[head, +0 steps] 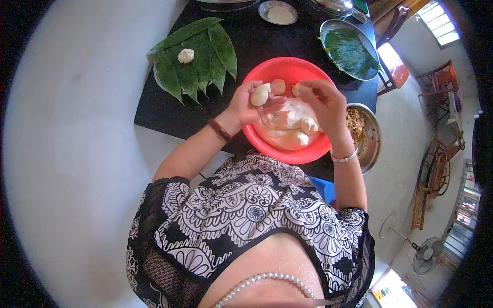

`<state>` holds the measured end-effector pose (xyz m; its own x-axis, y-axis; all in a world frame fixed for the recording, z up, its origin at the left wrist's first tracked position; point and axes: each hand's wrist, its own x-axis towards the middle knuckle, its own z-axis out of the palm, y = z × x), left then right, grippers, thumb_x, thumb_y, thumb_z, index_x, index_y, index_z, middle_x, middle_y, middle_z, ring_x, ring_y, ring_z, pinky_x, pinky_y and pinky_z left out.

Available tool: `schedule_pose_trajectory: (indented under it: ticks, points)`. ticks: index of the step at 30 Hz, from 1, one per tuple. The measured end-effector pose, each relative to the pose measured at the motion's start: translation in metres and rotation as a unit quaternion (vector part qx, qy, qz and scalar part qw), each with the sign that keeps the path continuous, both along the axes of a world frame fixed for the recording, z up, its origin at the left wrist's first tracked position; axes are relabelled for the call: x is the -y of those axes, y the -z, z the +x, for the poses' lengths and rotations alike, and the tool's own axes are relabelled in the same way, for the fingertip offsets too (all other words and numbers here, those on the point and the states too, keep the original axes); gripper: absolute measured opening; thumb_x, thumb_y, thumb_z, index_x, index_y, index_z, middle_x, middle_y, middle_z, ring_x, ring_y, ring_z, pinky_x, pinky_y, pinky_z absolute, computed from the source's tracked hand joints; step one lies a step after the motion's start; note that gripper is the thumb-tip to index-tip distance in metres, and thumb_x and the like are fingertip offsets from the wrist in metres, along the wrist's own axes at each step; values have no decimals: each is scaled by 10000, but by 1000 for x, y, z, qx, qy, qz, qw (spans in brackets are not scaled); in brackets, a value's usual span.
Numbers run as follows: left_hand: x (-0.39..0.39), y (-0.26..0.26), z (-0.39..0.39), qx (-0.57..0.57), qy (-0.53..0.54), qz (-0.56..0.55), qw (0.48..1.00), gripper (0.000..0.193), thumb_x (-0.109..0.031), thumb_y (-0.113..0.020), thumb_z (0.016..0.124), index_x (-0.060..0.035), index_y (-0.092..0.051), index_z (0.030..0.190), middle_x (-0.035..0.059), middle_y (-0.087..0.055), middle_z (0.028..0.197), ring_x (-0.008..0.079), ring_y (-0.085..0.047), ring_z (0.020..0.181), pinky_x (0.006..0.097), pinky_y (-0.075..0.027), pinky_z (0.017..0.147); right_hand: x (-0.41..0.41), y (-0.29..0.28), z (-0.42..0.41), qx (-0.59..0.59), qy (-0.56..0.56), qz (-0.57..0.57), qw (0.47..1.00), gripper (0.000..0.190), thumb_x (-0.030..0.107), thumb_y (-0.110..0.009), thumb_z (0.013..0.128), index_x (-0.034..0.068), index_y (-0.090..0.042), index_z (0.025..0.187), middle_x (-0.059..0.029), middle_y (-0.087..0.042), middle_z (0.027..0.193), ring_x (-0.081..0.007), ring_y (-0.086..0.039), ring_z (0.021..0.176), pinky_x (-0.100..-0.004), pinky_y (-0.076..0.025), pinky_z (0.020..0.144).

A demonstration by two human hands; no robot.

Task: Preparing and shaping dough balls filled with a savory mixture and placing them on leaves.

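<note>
My left hand (pixel 246 102) holds a pale lump of dough (pixel 260 94) over the left side of a red plastic basin (pixel 289 157). Above the basin's right side is my right hand (pixel 325 102), fingers bent, with a small pale piece of dough (pixel 296 89) at its fingertips. A large mass of soft dough (pixel 285 115) lies in the basin, and another small piece (pixel 278 87) shows near its far wall. To the left, a pleated dough ball (pixel 186 56) sits on long green leaves (pixel 204 73) spread over a plate. A metal bowl of chopped filling (pixel 355 125) stands right of the basin, partly behind my right wrist.
On the black table (pixel 165 111), a small metal bowl of white powder (pixel 280 14) stands at the far side. An oval dish (pixel 369 73) with more green leaves (pixel 344 52) is at the far right, near a lidded pan (pixel 335 5). Chairs and a fan (pixel 427 254) stand beyond.
</note>
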<state>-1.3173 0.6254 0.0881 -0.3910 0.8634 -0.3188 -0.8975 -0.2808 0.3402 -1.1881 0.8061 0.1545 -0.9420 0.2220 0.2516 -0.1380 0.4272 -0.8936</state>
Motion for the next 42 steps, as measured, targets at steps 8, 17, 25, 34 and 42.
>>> schedule_pose_trajectory:
  ticks: [8,17,25,34,42]
  points:
    - [-30,2,17,70,-70,19,995,397,-412,-409,995,-51,-574,999,128,-636,950,288,-624,976,489,-482,951,30,19,-6,-167,47,168,970,208,53,-670,834,92,-683,1038,-81,-685,962,-193,-656,912,-315,-531,799]
    - [-37,-1,22,83,146,76,983,484,-495,-387,985,-73,-571,1135,122,-633,1083,267,-619,1026,475,-507,932,32,27,-12,-185,156,59,968,327,88,-737,738,136,-653,1050,-83,-612,1148,-226,-572,1088,-404,-513,831]
    - [-56,-19,37,-107,-153,-13,982,554,-560,-406,965,-88,-543,1219,30,-588,1123,180,-554,1119,366,-423,1022,14,40,-13,-66,162,-75,982,309,85,-735,773,50,-610,1052,-106,-657,995,-223,-643,911,-337,-525,772]
    - [-88,-63,7,-305,2,61,950,240,-195,-450,990,-57,-538,1166,83,-590,1116,188,-603,1051,394,-487,999,-29,14,-37,-218,157,76,960,259,81,-675,844,76,-685,1103,-127,-626,1084,-210,-620,952,-298,-505,815]
    - [-116,-76,4,-189,-32,110,975,328,-304,-403,980,-38,-567,1080,118,-618,1056,241,-605,951,415,-479,895,-47,-6,-34,-273,141,400,863,333,113,-601,871,122,-631,1203,-110,-604,1251,-279,-598,1105,-442,-424,1007]
